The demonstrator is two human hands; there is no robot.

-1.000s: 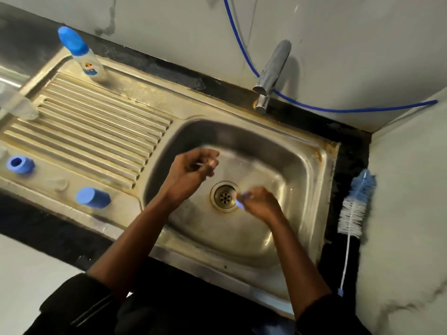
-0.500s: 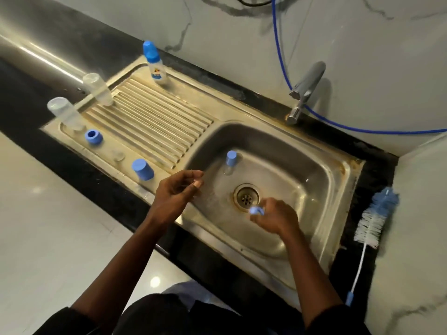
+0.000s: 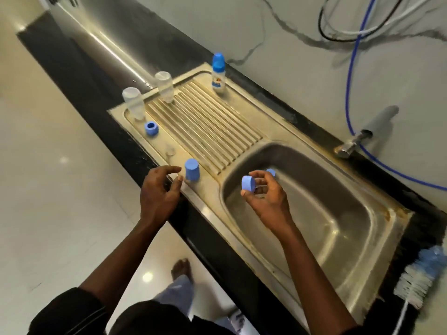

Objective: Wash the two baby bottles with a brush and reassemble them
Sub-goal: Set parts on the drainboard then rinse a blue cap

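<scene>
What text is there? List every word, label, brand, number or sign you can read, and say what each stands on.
White plastic bottle with blue cap, at the back of the ribbed steel drainboard: coloured label, too blurred to read.
Round blue plastic cap pinched in the right hand: no print shows.
Nothing else carries legible text.

A blue lid (image 3: 248,183), a blue cap (image 3: 192,169) and a blue ring (image 3: 151,128) stand out against a dull silver sink (image 3: 210,204) with a ribbed drainboard (image 3: 208,131), set in a glossy black counter (image 3: 101,88) below a white wall (image 3: 290,68) veined with grey, beside two clear bottles (image 3: 133,102) and a blue-and-white brush (image 3: 416,279).
</scene>
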